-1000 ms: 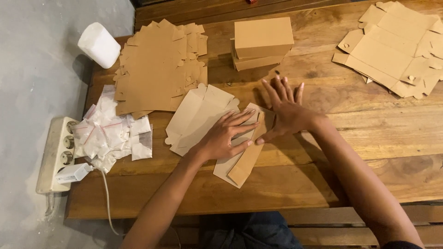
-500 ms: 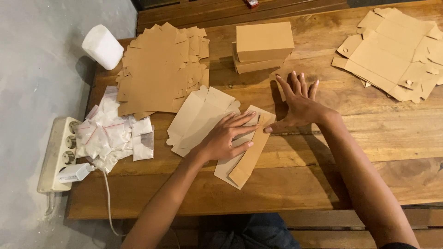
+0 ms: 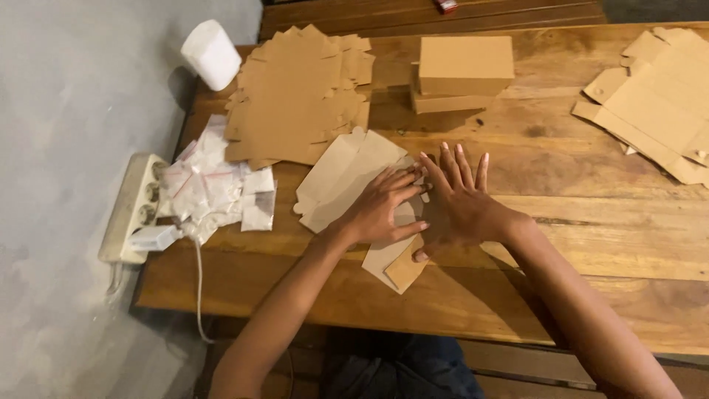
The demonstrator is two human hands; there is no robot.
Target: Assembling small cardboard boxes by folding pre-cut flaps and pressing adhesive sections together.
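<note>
A flat brown cardboard box blank (image 3: 395, 264) lies on the wooden table (image 3: 591, 244) in front of me. My left hand (image 3: 380, 207) presses down on its left part, fingers spread flat. My right hand (image 3: 458, 203) lies palm-down on its right part, fingers splayed and pointing away from me. Neither hand grips anything; both rest flat on the cardboard. A pale folded blank (image 3: 340, 174) sits just left of my left hand.
A stack of unfolded brown blanks (image 3: 295, 96) lies at the back left, more blanks (image 3: 657, 103) at the far right. Two assembled boxes (image 3: 461, 70) stand stacked at the back. Small plastic bags (image 3: 210, 188), a power strip (image 3: 133, 207) and a white roll (image 3: 212, 53) are at the left edge.
My right hand has moved left and back toward me, from the bare table onto the blank beside my left hand. The left hand stayed pressing the cardboard.
</note>
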